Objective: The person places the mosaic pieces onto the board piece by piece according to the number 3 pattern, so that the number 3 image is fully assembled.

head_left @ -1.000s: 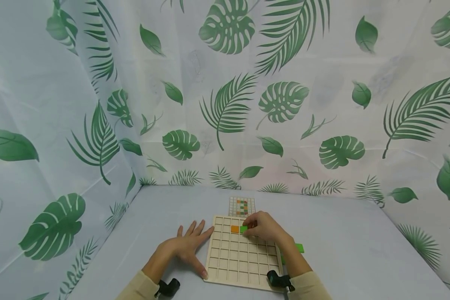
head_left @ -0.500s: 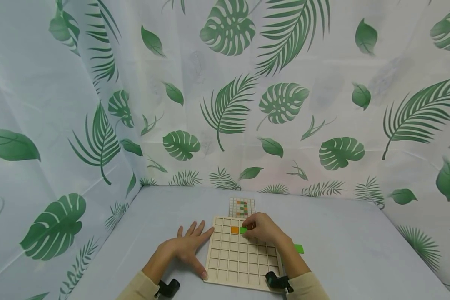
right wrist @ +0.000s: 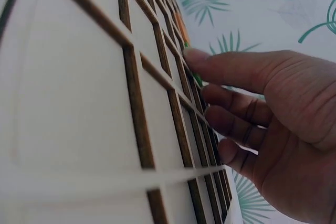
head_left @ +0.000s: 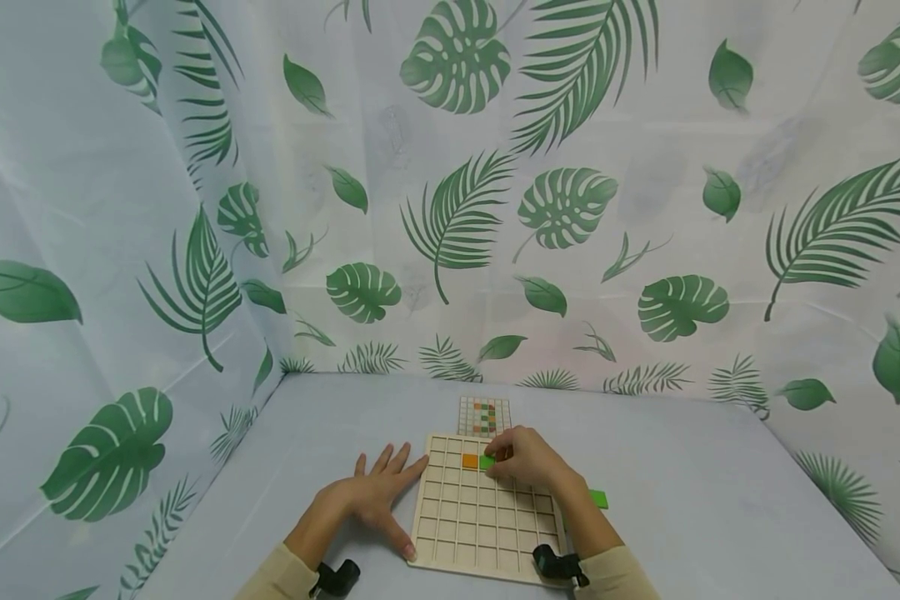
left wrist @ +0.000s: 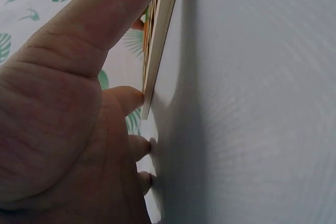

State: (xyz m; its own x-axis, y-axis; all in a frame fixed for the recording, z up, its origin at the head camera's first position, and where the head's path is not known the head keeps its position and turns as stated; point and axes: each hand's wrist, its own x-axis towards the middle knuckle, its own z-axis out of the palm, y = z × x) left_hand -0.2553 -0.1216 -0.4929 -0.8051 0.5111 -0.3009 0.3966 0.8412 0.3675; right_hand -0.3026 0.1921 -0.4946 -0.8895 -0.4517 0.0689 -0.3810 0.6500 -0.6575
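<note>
A square wooden grid board [head_left: 465,517] lies on the table in the head view. My left hand [head_left: 378,497] has its fingers spread, with thumb and index fingertip against the board's left edge. Near the board's far side, an orange tile [head_left: 469,461] sits in a cell. Just right of it is a green tile [head_left: 486,462], which my right hand [head_left: 532,458] pinches between thumb and fingertips. In the right wrist view, the thumb presses by a sliver of that green tile [right wrist: 198,80]; the rest of the tile is hidden behind the fingers.
A small card with a coloured grid pattern [head_left: 465,417] lies just beyond the board. Another green tile [head_left: 598,499] is on the table right of the board, partly behind my right forearm. Leaf-printed cloth [head_left: 465,333] hangs behind and along the sides.
Both hands hold nearly the same place, and the green tile stays in its cell under the right fingers. The head view has shifted very slightly.
</note>
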